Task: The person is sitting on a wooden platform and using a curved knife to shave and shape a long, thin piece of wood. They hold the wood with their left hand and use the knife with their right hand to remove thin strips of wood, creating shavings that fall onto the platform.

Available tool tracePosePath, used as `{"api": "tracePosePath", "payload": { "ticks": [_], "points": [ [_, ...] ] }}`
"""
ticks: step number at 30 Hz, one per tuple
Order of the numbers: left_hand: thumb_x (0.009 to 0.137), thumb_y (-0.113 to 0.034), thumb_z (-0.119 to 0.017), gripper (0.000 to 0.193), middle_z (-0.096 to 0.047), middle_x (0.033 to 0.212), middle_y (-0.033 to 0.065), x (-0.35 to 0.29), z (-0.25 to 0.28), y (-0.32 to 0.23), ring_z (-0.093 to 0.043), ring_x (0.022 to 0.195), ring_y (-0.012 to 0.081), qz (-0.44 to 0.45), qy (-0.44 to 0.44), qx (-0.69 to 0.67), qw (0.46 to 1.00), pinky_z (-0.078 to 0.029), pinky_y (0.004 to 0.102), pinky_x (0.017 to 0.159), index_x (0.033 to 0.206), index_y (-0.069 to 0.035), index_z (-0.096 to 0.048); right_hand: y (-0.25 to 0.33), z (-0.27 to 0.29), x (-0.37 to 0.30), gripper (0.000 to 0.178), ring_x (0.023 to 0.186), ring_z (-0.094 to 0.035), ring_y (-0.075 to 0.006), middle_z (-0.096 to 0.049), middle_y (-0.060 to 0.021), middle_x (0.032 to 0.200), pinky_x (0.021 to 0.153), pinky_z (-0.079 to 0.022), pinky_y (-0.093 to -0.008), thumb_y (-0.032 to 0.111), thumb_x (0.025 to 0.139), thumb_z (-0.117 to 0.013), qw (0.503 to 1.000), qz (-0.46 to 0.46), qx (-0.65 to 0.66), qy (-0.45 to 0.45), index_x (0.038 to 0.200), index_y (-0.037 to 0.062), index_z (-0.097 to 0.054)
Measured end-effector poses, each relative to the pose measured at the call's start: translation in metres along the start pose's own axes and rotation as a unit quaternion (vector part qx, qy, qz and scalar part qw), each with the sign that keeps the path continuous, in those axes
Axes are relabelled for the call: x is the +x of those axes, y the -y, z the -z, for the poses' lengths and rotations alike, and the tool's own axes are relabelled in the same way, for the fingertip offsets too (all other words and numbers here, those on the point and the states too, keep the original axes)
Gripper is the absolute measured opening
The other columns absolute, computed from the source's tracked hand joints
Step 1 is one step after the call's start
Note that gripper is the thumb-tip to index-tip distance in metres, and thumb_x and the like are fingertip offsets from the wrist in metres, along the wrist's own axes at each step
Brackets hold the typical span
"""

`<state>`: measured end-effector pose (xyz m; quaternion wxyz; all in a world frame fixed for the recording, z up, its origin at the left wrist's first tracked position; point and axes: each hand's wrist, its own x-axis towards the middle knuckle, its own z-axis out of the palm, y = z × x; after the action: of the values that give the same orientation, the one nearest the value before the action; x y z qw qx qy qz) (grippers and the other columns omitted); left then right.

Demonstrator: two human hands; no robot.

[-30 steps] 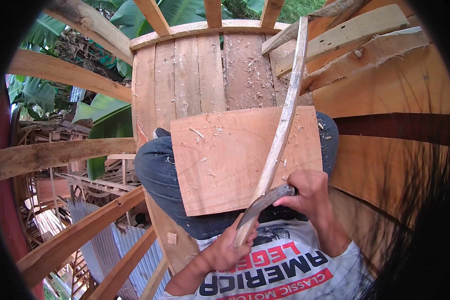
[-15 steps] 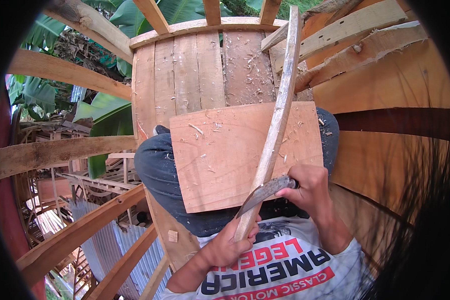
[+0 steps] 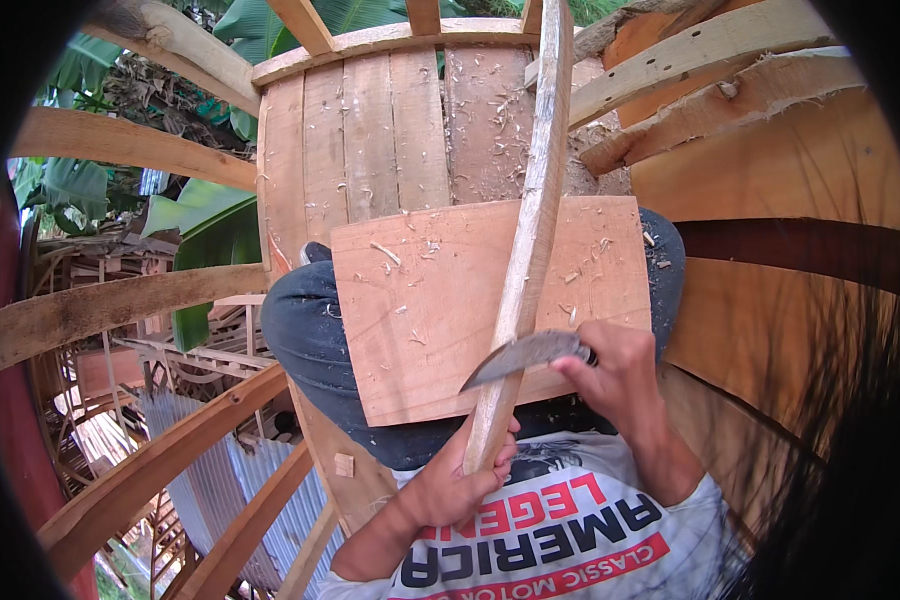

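My left hand (image 3: 457, 482) is closed around the near end of a long, slightly curved wooden stick (image 3: 530, 240). The stick slants up and away across a plywood board (image 3: 410, 330) that lies on my lap, its far end past the top of the picture. In my right hand (image 3: 618, 372) is a knife (image 3: 520, 358) with a broad, stained blade, gripped by its dark handle. The blade lies across the stick, a little beyond my left hand, with its tip pointing left. Curled wood shavings dot the board.
Planks (image 3: 370, 130) strewn with shavings make the floor ahead. Wooden bars (image 3: 120, 300) ring the left side, with corrugated metal sheets (image 3: 270, 500) beyond and below. Orange-brown panels (image 3: 770, 160) and rough rails stand at the right. A small wood block (image 3: 344, 465) lies by my left thigh.
The knife has moved up along the stick, away from my left hand, and its blade lies flatter. The stick's far end has swung slightly left.
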<state>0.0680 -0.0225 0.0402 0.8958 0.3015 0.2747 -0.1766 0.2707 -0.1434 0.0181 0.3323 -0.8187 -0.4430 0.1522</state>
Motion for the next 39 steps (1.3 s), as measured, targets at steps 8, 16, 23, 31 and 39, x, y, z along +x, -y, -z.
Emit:
{"api": "tracePosePath", "payload": {
  "ticks": [8, 16, 23, 31, 39],
  "points": [
    [0.067, 0.002, -0.042, 0.054, -0.038, 0.089, 0.0037, 0.008, -0.006, 0.005, -0.041, 0.078, 0.011, 0.01, 0.035, 0.064, 0.997, -0.039, 0.023, 0.071, 0.121, 0.0, -0.034, 0.011, 0.018, 0.002, 0.047, 0.05, -0.057, -0.0314, -0.053, -0.0146, 0.056, 0.046, -0.043, -0.0376, 0.043, 0.076, -0.074, 0.995, 0.041, -0.022, 0.083, 0.063, 0.0024, -0.054],
    [0.065, 0.003, -0.041, 0.056, -0.039, 0.088, 0.0032, 0.009, -0.005, -0.01, -0.041, 0.077, 0.011, 0.025, 0.004, 0.127, 0.992, -0.039, 0.0227, 0.07, 0.12, 0.001, -0.036, -0.001, 0.012, -0.005, 0.047, 0.053, -0.059, -0.032, -0.053, -0.0153, 0.055, 0.048, -0.044, -0.0366, 0.043, 0.077, -0.073, 0.997, -0.017, 0.035, 0.073, 0.062, 0.0025, -0.055],
    [0.067, 0.003, -0.043, 0.055, -0.04, 0.088, 0.0029, 0.008, -0.003, -0.004, -0.043, 0.078, 0.0112, 0.025, -0.05, 0.21, 0.976, -0.04, 0.0227, 0.07, 0.121, 0.001, -0.037, 0.002, 0.018, -0.007, 0.046, 0.051, -0.059, -0.0332, -0.053, -0.0155, 0.053, 0.047, -0.044, -0.0372, 0.043, 0.078, -0.072, 0.992, 0.03, 0.008, 0.122, 0.063, 0.0025, -0.058],
    [0.07, 0.0, -0.046, 0.051, -0.041, 0.09, 0.0024, -0.014, -0.002, -0.01, -0.044, 0.08, 0.0094, 0.104, -0.083, 0.118, 0.984, -0.039, 0.0209, 0.07, 0.121, -0.001, -0.04, -0.011, 0.029, -0.005, 0.045, 0.051, -0.058, -0.0347, -0.054, -0.016, 0.055, 0.047, -0.044, -0.0379, 0.042, 0.078, -0.073, 0.993, -0.101, 0.015, 0.058, 0.065, 0.0009, -0.059],
    [0.071, -0.002, -0.044, 0.05, -0.041, 0.091, 0.0017, -0.016, 0.002, -0.003, -0.043, 0.082, 0.0077, 0.121, -0.062, 0.009, 0.991, -0.038, 0.0188, 0.072, 0.121, 0.0, -0.039, 0.015, 0.002, -0.015, 0.049, 0.049, -0.058, -0.0321, -0.054, -0.0126, 0.053, 0.046, -0.044, -0.037, 0.048, 0.075, -0.073, 0.994, -0.012, -0.047, 0.098, 0.059, 0.0046, -0.055]
  ]
}}
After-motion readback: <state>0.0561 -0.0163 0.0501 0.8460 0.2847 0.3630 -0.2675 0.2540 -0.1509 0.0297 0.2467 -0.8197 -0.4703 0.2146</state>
